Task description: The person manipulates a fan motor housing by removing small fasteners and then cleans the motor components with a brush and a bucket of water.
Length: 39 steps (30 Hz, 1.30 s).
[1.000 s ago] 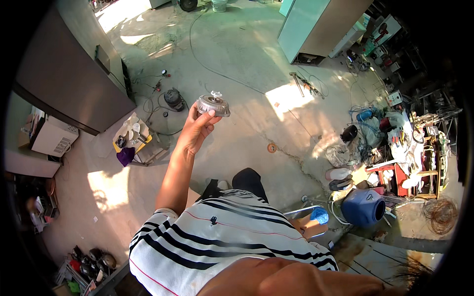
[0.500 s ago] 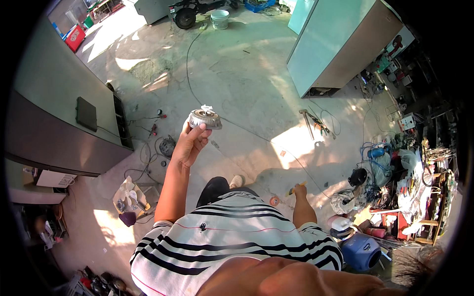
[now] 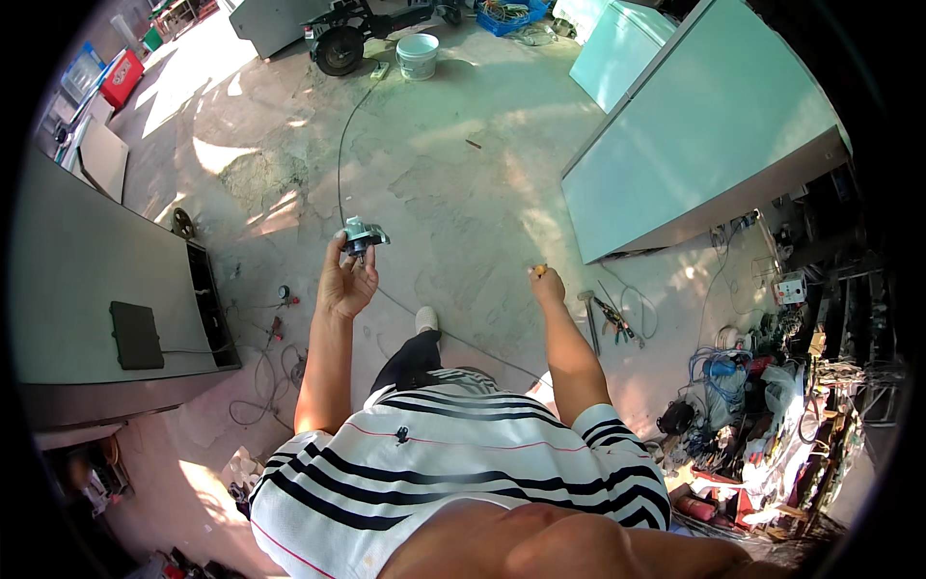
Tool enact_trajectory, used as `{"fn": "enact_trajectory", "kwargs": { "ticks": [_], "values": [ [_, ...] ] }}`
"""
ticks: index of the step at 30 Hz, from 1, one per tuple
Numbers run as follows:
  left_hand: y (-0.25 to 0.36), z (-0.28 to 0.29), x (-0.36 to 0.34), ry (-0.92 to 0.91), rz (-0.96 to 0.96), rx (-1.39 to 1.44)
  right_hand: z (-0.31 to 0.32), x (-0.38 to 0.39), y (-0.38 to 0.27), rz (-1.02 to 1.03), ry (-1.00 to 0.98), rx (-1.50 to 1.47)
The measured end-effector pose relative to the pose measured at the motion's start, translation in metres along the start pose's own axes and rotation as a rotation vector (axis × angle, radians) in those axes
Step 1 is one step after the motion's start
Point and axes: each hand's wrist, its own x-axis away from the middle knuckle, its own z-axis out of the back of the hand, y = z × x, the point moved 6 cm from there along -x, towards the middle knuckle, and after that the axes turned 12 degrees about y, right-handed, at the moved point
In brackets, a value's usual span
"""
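Note:
Up in front of me, my left hand (image 3: 347, 288) grips a silver-grey round metal part (image 3: 363, 234) with flared edges and a pale piece on top. The fingers and thumb hold it from below and at its near side. To the right, my right hand (image 3: 548, 287) is closed around a small yellow object (image 3: 540, 269). Only its end shows, so its kind cannot be made out. The two hands are well apart. On the floor beside my right forearm lie a hammer (image 3: 587, 311) and several hand tools with dark handles (image 3: 614, 322).
A large mint-coloured cabinet (image 3: 704, 125) stands at the right, a grey appliance (image 3: 106, 251) at the left. A thin cable (image 3: 341, 159) crosses the floor toward a white bucket (image 3: 418, 60) and a wheeled vehicle (image 3: 340, 50). Clutter (image 3: 733, 405) is heaped along the right side.
My left hand has turned the metal part over to another angle. My right hand has swung forward and up from beside my body. The surroundings have shifted as I moved.

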Motion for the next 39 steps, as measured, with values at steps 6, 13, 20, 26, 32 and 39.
{"fn": "enact_trajectory", "kwargs": {
  "ticks": [6,13,20,26,32,39],
  "values": [
    [0.037,-0.156,-0.101,0.012,0.009,-0.141,-0.027,0.057,0.266,-0.949,-0.091,-0.388],
    [0.044,-0.304,-0.254,0.110,0.095,-0.196,-0.030,0.031,0.303,-1.309,-0.049,-0.271],
    [0.063,-0.473,-0.386,0.117,0.111,-0.093,-0.045,-0.416,0.177,-1.000,0.110,-0.478],
    [0.106,-0.606,-0.451,0.088,0.003,-0.011,0.013,-0.836,-0.252,0.087,0.063,-0.447],
    [0.163,-0.649,-0.569,0.232,-0.025,0.226,0.065,-0.926,-0.555,-0.013,-0.653,-1.266],
    [0.248,-0.724,-0.749,0.339,-0.083,0.443,-0.058,-1.146,-0.553,0.185,-0.377,-0.345]
  ]
}}
